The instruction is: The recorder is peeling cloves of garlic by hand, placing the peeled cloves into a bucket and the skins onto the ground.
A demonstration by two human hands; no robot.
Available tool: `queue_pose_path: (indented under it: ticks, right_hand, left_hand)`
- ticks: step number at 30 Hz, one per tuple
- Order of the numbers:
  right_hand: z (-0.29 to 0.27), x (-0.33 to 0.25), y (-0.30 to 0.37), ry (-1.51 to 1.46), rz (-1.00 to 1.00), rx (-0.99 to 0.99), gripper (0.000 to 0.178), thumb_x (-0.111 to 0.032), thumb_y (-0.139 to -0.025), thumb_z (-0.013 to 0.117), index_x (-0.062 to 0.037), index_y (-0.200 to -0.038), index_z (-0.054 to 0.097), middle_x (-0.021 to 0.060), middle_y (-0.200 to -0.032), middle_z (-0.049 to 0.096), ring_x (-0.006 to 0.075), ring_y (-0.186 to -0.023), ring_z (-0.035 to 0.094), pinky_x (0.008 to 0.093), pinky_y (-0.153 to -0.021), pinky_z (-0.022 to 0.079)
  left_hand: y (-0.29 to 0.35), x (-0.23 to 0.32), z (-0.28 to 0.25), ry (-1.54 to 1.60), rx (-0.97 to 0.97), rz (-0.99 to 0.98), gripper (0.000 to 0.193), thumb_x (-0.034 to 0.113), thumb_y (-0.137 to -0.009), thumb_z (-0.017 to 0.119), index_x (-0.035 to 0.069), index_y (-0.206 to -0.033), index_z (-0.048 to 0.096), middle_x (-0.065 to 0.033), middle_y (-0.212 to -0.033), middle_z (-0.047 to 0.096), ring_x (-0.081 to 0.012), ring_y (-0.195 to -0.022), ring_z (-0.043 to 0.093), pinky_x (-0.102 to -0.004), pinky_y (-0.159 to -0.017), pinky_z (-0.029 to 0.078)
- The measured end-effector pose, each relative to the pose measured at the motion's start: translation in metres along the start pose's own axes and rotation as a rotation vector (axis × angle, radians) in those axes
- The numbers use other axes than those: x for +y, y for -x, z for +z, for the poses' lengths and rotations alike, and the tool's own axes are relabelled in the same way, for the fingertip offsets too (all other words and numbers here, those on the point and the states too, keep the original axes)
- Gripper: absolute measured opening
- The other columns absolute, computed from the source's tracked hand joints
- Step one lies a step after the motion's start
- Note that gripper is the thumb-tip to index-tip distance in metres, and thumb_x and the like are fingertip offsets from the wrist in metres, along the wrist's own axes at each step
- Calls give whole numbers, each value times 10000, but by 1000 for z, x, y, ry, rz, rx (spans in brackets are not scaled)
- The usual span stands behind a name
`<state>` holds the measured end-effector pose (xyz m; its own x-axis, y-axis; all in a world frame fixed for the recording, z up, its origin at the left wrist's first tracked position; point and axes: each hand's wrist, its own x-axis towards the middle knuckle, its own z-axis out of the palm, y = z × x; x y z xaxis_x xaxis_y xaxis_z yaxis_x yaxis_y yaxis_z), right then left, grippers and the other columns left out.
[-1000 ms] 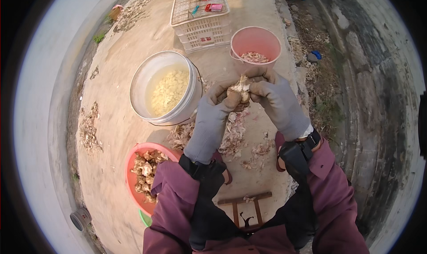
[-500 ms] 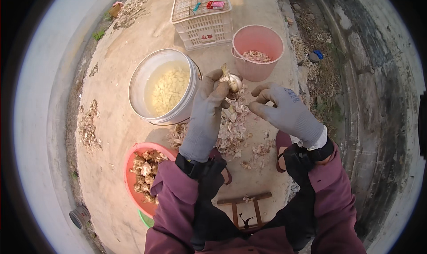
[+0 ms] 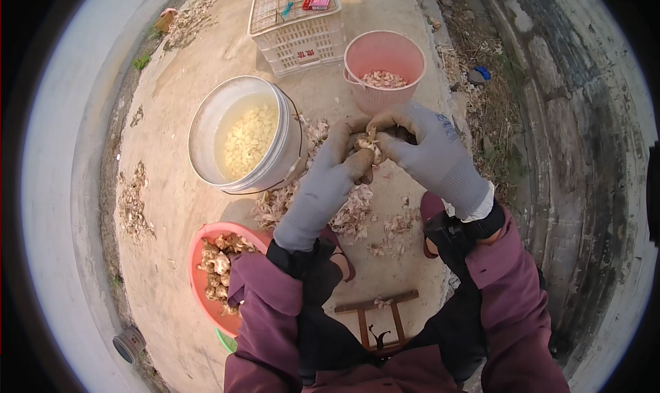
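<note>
"Where is the garlic bulb [image 3: 369, 147] on your feed?"

"From my end, I see it raised between the two gloved hands, above the ground. The left hand [image 3: 331, 169] has it at the fingertips: I make out the thumb in front and the bent fingers around the far side, pinching it. So it sits just past that thumb, to its upper right."

"And the right hand [image 3: 434, 152]?"

"It comes in from the other side. I see its thumb against the bulb's right side and its fingers arched over the top. The tips are partly hidden, so I can't tell whether they pinch anything."

"What is around them?"

"I have the pink bucket [image 3: 377, 47] just beyond the hands, with unpeeled cloves [image 3: 383, 79] in the bottom. Left of the hands I see the white bucket [image 3: 203, 140], with pale peeled cloves [image 3: 249, 142] in liquid. The loose skins [image 3: 352, 213] lie on the ground below the hands. Beside the left sleeve [image 3: 269, 283] is the red basin [image 3: 198, 283], holding more whole bulbs [image 3: 216, 266], well apart from the one in hand."
</note>
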<state>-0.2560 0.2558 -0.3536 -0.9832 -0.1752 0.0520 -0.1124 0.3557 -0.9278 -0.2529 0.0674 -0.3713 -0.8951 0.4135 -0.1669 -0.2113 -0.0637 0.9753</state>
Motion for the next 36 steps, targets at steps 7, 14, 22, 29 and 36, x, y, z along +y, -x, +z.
queue_pose_path:
  ticks: [7,14,22,29,36]
  right_hand:
    - [13,-1,3,157,-97,104,167,-157,-885,646,-28,-989,662,160,-883,653,320,-801,675,386,-702,521]
    - [16,17,-7,197,49,226,238,-208,-893,658,-4,-1017,668,176,-915,681,303,-807,682,391,-723,519]
    - [-1,10,-7,216,173,166,293,-213,-892,672,-28,-1119,687,156,-937,692,267,-849,690,361,-755,524]
    - [14,-1,0,230,-359,77,273,-121,-851,714,-85,-1122,703,105,-984,655,263,-893,662,349,-755,529]
    - [13,8,-1,403,-513,83,149,-140,-868,696,-72,-998,669,114,-929,644,318,-843,646,394,-717,518]
  left_hand:
    - [-5,-16,15,-561,284,292,572,146,-803,767,-26,-1298,538,-67,-994,630,-101,-786,581,-269,-702,504]
    - [2,3,10,-162,239,97,517,149,-827,765,-12,-1282,580,-61,-1034,650,-103,-905,614,-269,-771,521]
    - [2,-3,4,-253,213,230,576,48,-872,655,22,-1429,510,-62,-1250,612,-122,-1050,614,-240,-853,516]
    - [2,-11,9,-410,264,248,593,14,-818,634,12,-1398,513,-145,-1211,628,-236,-1038,638,-332,-873,517]
    - [1,-12,13,-614,280,363,586,21,-791,661,23,-1363,534,-176,-1086,668,-236,-971,661,-337,-847,516]
